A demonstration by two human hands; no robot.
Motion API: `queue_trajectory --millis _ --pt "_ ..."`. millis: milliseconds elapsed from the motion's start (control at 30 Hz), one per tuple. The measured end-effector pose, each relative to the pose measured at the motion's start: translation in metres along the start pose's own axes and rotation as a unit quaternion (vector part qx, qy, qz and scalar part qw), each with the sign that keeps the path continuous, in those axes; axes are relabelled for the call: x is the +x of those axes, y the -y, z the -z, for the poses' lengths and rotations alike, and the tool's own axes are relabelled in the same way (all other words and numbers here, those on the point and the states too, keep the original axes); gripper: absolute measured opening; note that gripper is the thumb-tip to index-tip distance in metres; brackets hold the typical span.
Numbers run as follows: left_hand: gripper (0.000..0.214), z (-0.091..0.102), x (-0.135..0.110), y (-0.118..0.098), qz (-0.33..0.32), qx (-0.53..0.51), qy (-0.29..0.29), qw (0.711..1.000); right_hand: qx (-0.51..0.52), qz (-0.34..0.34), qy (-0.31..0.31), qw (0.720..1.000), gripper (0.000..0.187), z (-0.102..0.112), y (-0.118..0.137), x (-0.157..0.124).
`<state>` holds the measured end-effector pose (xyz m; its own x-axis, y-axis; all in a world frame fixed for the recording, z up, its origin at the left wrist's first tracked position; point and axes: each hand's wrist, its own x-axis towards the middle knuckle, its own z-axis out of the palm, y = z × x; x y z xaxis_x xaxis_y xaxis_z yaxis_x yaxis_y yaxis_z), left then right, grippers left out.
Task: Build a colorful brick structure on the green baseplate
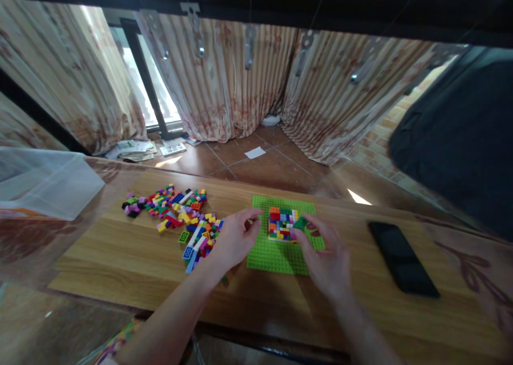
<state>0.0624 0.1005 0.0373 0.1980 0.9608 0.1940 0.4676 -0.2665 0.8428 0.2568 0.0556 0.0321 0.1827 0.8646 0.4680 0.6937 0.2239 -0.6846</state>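
Observation:
A bright green baseplate (276, 262) lies on the wooden tabletop, carrying a low rectangular build of multicoloured toy bricks (282, 227). At the build's right side, my right hand (327, 255) grips a dark green brick (300, 223) between thumb and fingers. Whether that brick touches the build I cannot tell. Over the plate's left edge is my left hand (236, 235), fingers bent and thumb apart from the index finger, with nothing visible in it. Left of that hand spreads a pile of loose bricks (196, 237) in many colours, partly covered by my wrist.
A black phone (403, 258) lies on the wooden table (132, 263) to the right. At the far left stands a translucent plastic bin (72, 186). Beyond the table are striped curtains (256, 87), papers (132, 150) on the tiled floor, and a dark bulky object (460, 140).

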Motion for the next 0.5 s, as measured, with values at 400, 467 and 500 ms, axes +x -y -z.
queue_trajectory --millis 400,467,500 --pt "0.025 -0.013 -0.006 -0.005 -0.036 0.016 0.052 0.998 -0.049 0.106 0.082 0.990 0.032 0.003 -0.011 0.005" --pt "0.026 -0.015 -0.007 -0.005 -0.034 0.025 0.066 0.997 -0.048 0.114 0.097 0.988 0.034 -0.002 -0.010 0.004" --pt "0.027 -0.016 -0.007 -0.005 -0.034 0.029 0.072 0.996 -0.048 0.116 0.102 0.987 0.034 -0.005 -0.009 0.004"
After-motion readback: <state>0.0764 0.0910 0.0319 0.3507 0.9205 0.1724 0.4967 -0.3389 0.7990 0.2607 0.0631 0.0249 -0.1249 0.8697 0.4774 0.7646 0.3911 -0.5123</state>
